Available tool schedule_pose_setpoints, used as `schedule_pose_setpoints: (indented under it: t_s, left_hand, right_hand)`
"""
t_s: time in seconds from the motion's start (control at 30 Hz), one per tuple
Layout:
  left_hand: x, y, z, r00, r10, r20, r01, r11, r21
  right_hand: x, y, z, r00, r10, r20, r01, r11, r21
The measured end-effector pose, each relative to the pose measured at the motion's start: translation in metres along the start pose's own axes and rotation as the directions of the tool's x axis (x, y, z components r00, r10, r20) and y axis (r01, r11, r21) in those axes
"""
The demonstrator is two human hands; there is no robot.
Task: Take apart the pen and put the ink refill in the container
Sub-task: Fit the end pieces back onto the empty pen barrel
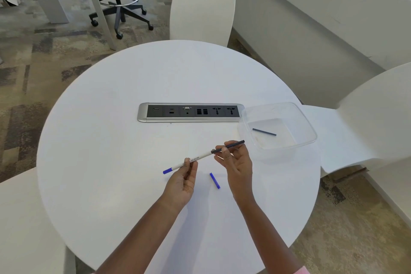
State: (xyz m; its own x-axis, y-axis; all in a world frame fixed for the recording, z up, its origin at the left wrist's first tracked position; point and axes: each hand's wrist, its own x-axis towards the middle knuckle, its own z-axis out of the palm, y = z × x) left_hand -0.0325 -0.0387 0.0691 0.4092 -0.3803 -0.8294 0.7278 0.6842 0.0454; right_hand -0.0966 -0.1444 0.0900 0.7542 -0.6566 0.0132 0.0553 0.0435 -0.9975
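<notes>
My left hand (182,181) pinches the white pen barrel (201,157), which has a blue end at its lower left. My right hand (236,162) pinches the dark ink refill (233,145) that sticks out of the barrel's right end, pointing toward the container. A small blue pen piece (214,180) lies on the table between my hands. The clear plastic container (305,125) stands to the right, and one dark refill (264,132) lies inside it.
The round white table (124,140) has a socket panel (189,112) set in its middle. White chairs stand at the far side (201,11), at the right (367,122) and at the near left. An office stool stands on the carpet beyond.
</notes>
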Motion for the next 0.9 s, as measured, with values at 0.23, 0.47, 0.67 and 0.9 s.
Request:
schedule_pose_setpoints:
  t_s: [0.23,0.47,0.67,0.9]
  left_hand:
    - [0.0,-0.001,-0.003,1.0,0.0,0.001,0.0,1.0,0.017]
    - [0.003,0.0,-0.005,1.0,0.015,0.017,-0.016,0.997,0.074]
    - [0.002,0.001,-0.003,0.999,0.024,0.045,-0.027,0.997,0.075]
    - [-0.002,0.007,0.001,0.996,0.046,0.082,-0.053,0.995,0.082]
  right_hand:
    - [0.0,0.004,0.001,0.998,0.046,0.046,-0.041,0.995,-0.091]
    - [0.008,0.0,-0.004,0.961,0.154,0.23,-0.128,0.984,-0.125]
    - [0.013,0.005,-0.007,0.963,0.169,0.211,-0.092,0.939,-0.331]
    - [0.003,0.047,-0.024,0.943,0.327,0.058,-0.143,0.559,-0.817]
